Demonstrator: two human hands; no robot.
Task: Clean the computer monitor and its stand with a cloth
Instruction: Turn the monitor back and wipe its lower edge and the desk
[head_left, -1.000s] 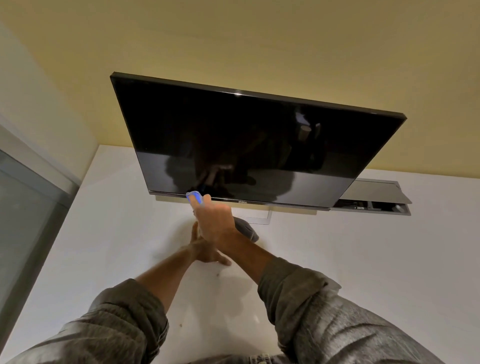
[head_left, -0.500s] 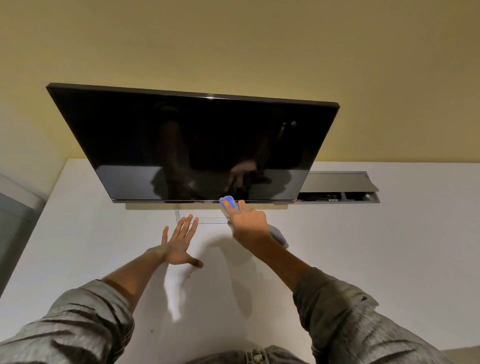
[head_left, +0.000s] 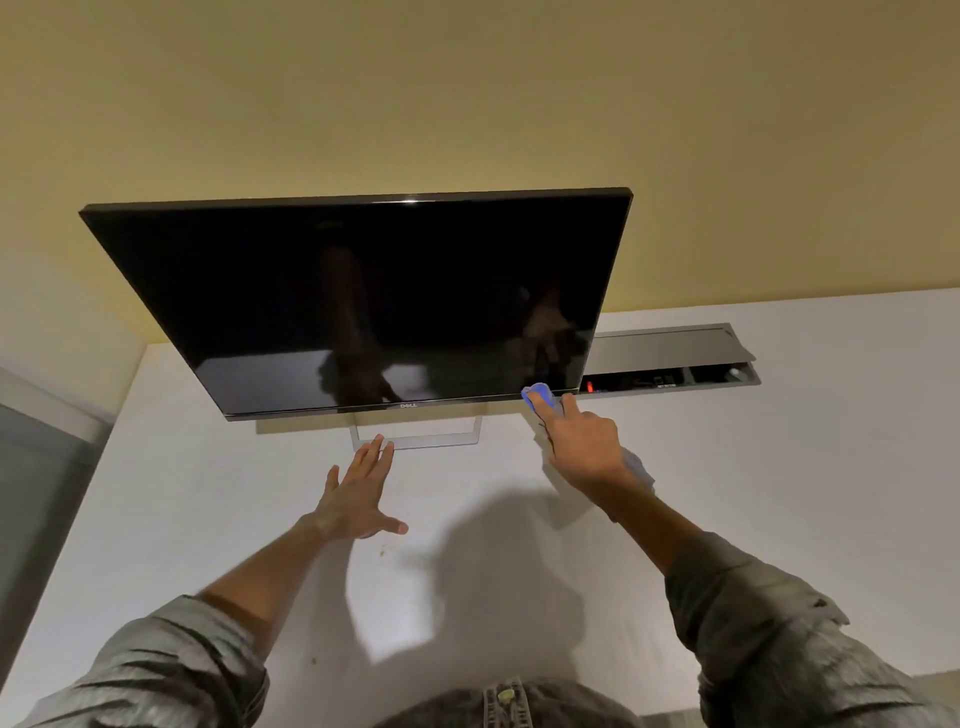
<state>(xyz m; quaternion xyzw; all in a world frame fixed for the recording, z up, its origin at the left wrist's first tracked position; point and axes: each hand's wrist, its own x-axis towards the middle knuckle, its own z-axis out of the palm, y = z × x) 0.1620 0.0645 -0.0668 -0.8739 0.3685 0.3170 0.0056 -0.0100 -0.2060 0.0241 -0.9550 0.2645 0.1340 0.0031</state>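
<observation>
Monitor (head_left: 363, 306) stands at twelve o'clock; right hand (head_left: 582, 447), gripping the cloth (head_left: 540, 397), has swept along to its bottom-right corner, bezel probably done. Left hand (head_left: 358, 493) rests flat, empty.

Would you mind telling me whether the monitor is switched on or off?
It looks off or asleep: the monitor screen is uniformly black, showing only dim reflections of the arms.

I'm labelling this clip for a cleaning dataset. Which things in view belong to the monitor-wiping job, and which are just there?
Part of the job:
monitor
stand
blue cloth, held by the right hand at the monitor's lower right edge
left hand, flat on the desk

Just there:
open cable tray in the desk
wall
</observation>
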